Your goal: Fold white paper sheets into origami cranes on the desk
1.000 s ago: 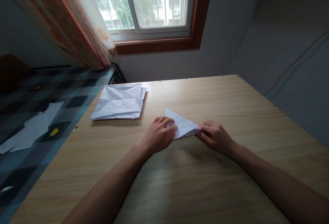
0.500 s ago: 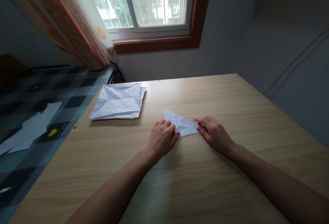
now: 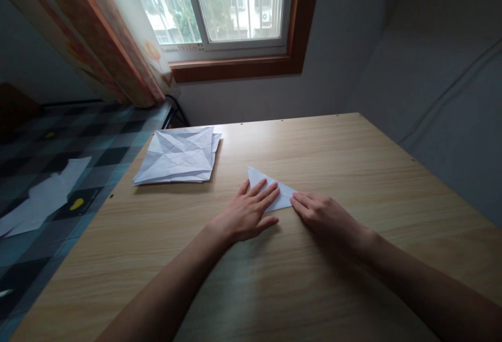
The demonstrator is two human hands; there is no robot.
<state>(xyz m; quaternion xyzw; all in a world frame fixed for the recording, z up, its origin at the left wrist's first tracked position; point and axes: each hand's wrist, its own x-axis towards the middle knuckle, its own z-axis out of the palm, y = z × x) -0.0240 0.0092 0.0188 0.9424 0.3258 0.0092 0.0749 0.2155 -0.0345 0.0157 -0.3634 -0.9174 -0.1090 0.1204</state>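
Observation:
A small sheet of white paper folded into a triangle [image 3: 285, 196] lies on the wooden table. My left hand [image 3: 248, 211] rests on its left part, palm down with the fingers spread, and covers some of it. At the paper's right corner, the fingertips and thumb of my right hand [image 3: 327, 219] are pressed together on the tip. The paper's upper left point sticks out beyond my left fingers.
A stack of creased white paper sheets [image 3: 178, 155] sits at the table's [image 3: 392, 201] far left corner. Beyond the left edge is a checked cloth [image 3: 105, 161] with loose paper pieces [image 3: 47, 201] on it. A window [image 3: 239, 2] and a curtain [image 3: 113, 38] are behind.
My left hand has opened from a curled grip to spread fingers on the paper. My right hand has moved slightly left and down, its raised index finger now closed onto the paper's right corner.

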